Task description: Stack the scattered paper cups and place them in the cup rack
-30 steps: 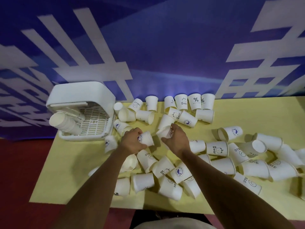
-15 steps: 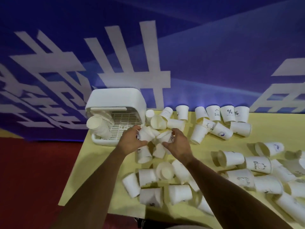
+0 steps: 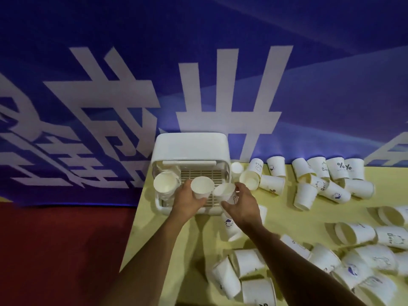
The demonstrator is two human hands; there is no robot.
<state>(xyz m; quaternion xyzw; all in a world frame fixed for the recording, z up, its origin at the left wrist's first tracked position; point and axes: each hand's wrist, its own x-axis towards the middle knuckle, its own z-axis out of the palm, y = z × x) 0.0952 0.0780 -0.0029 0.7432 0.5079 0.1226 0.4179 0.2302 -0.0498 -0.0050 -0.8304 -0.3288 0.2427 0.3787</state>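
Paper crumples easily: the fingers of my left hand (image 3: 187, 202) curl round one paper cup (image 3: 202, 188), those of my right hand (image 3: 242, 205) round a second cup (image 3: 224, 192), both over the cup rack (image 3: 189, 146) at the far left of the table (image 3: 194, 239). Nesting them askew could crush a rim or topple the racked stack (image 3: 164, 187).

One rack (image 3: 189, 146). One table (image 3: 320, 217). One banner (image 3: 220, 62). Two hands, left hand (image 3: 187, 200) and right hand (image 3: 242, 206). Two held cups, one per hand: left cup (image 3: 202, 187), right cup (image 3: 224, 191). One stack (image 3: 164, 185) in the rack; how many cups it has cannot be told. Loose cups (image 3: 272, 184) on the table: roughly twenty-eight, since blur at the right edge prevents an exact count.
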